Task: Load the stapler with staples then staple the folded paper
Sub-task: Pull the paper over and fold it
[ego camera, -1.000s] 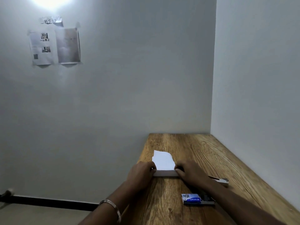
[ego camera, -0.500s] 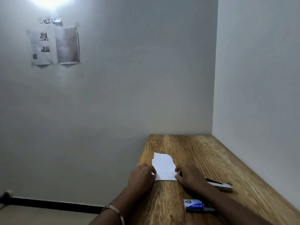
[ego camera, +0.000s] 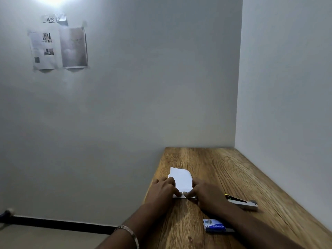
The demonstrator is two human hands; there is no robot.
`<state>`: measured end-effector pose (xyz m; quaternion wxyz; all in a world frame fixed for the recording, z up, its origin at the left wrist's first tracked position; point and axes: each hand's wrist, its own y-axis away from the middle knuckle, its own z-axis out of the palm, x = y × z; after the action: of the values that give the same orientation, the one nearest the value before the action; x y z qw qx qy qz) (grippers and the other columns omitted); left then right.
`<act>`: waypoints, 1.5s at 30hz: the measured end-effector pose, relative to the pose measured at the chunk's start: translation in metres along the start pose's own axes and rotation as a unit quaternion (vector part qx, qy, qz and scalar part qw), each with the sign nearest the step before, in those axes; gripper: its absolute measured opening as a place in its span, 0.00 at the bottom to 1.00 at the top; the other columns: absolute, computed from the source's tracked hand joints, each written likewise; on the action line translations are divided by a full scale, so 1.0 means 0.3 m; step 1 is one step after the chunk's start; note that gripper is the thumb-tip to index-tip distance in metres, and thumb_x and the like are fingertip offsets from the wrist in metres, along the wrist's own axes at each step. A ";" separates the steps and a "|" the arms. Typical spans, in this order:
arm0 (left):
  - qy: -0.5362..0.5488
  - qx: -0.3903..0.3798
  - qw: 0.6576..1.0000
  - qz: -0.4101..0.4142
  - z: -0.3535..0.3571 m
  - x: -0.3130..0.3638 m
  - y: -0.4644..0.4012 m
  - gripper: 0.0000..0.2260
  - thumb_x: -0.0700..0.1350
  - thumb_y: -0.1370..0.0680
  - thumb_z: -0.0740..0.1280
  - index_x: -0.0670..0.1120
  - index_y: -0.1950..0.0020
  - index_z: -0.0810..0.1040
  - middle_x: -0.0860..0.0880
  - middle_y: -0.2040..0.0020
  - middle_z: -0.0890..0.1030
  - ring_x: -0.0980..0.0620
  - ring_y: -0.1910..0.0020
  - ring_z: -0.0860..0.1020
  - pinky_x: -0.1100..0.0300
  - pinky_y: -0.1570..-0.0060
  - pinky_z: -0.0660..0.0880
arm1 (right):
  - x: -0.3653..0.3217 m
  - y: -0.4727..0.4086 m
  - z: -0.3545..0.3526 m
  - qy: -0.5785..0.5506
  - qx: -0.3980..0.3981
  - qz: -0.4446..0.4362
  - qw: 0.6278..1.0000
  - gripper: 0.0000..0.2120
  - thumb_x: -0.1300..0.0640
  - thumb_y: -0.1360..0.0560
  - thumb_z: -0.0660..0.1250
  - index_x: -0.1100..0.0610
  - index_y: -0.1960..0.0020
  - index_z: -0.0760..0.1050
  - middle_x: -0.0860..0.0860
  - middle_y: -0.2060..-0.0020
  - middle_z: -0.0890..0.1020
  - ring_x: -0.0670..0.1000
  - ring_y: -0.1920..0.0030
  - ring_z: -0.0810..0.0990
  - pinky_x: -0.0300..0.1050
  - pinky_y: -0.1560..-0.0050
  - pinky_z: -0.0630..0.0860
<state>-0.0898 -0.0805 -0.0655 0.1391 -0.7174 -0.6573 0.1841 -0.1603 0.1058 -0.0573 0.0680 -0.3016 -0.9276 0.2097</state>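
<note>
Staple box (ego camera: 214, 225): near edge of surface (ego camera: 242, 169), contents unseen, possibly closed.
Paper (ego camera: 181, 178): left hand (ego camera: 163, 191) and right hand (ego camera: 206, 194), fingers flat, pressing it.
Stapler (ego camera: 242, 202): right, untouched.

Looks like a bare recording booth / work cubicle tbh, not a home or a proper office: plain white walls (ego camera: 143, 87) on two sides w/ a narrow wood-grain desk (ego camera: 224, 169) jammed into the corner. Dead giveaway is the taped-up label reading "WS 12" (ego camera: 53, 19) (workstation no., prob) above two printed sheets (ego camera: 58, 48) stuck to the wall, one w/ small pics and what looks like a QR code, the other too washed out to read. Only other stuff around is office-type bits on the desk, i.e. a stapler (ego camera: 241, 202), a small blue staple box (ego camera: 214, 225) and some white paper (ego camera: 181, 178), plus a black skirting strip (ego camera: 53, 224) along the floor.
</note>
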 end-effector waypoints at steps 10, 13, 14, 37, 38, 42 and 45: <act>0.152 -0.007 0.975 -0.160 -0.020 0.032 0.009 0.12 0.44 0.22 0.67 0.59 0.43 0.83 0.54 0.47 0.76 0.57 0.51 0.74 0.65 0.57 0.71 | 0.006 -0.032 -0.027 -0.127 -0.087 0.104 0.983 0.16 0.61 0.22 0.66 0.45 0.40 0.81 0.48 0.35 0.79 0.46 0.42 0.79 0.43 0.41 0.76; 0.167 0.005 0.957 -0.236 -0.025 0.043 0.001 0.12 0.46 0.22 0.67 0.55 0.40 0.80 0.51 0.41 0.77 0.54 0.46 0.76 0.63 0.52 0.74 | 0.002 -0.024 -0.023 -0.150 -0.056 0.160 0.974 0.19 0.59 0.22 0.66 0.45 0.33 0.76 0.48 0.33 0.77 0.47 0.36 0.76 0.42 0.39 0.74; 0.164 0.003 0.950 -0.264 -0.031 0.043 -0.001 0.11 0.47 0.22 0.67 0.52 0.39 0.79 0.50 0.41 0.78 0.52 0.45 0.77 0.60 0.50 0.75 | -0.001 -0.020 -0.019 -0.150 -0.045 0.183 0.971 0.20 0.57 0.22 0.66 0.46 0.31 0.74 0.48 0.33 0.76 0.48 0.36 0.75 0.43 0.39 0.73; 0.243 -0.090 0.873 -0.413 -0.097 0.057 -0.024 0.15 0.44 0.27 0.73 0.39 0.44 0.80 0.41 0.45 0.82 0.45 0.45 0.81 0.50 0.46 0.78 | -0.016 -0.024 -0.011 -0.092 -0.030 0.258 0.961 0.07 0.52 0.25 0.68 0.53 0.49 0.77 0.49 0.55 0.82 0.48 0.55 0.81 0.46 0.52 0.80; 0.255 -0.091 0.869 -0.413 -0.098 0.055 -0.023 0.15 0.45 0.28 0.73 0.40 0.44 0.80 0.41 0.45 0.83 0.45 0.46 0.81 0.50 0.46 0.78 | -0.015 -0.023 -0.011 -0.093 -0.030 0.255 0.962 0.07 0.52 0.25 0.68 0.53 0.50 0.77 0.49 0.55 0.82 0.48 0.55 0.81 0.46 0.52 0.80; 0.288 -0.086 0.854 -0.425 -0.107 0.051 -0.022 0.17 0.46 0.30 0.76 0.40 0.45 0.79 0.42 0.47 0.83 0.46 0.46 0.81 0.51 0.47 0.79 | -0.008 -0.018 -0.015 -0.098 -0.030 0.251 0.963 0.07 0.51 0.26 0.68 0.53 0.51 0.77 0.49 0.54 0.82 0.49 0.54 0.80 0.47 0.53 0.79; 0.350 -0.086 0.817 -0.450 -0.115 0.044 -0.031 0.19 0.43 0.29 0.76 0.40 0.43 0.74 0.43 0.48 0.80 0.48 0.51 0.81 0.54 0.50 0.81 | -0.004 -0.015 -0.017 -0.106 -0.028 0.247 0.963 0.06 0.51 0.27 0.68 0.53 0.53 0.77 0.48 0.57 0.82 0.48 0.56 0.80 0.48 0.53 0.80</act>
<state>-0.0818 -0.0651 -0.0316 0.3651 -0.3670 -0.8269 -0.2198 -0.1603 0.1035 -0.0509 -0.0932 -0.4995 -0.8316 0.2244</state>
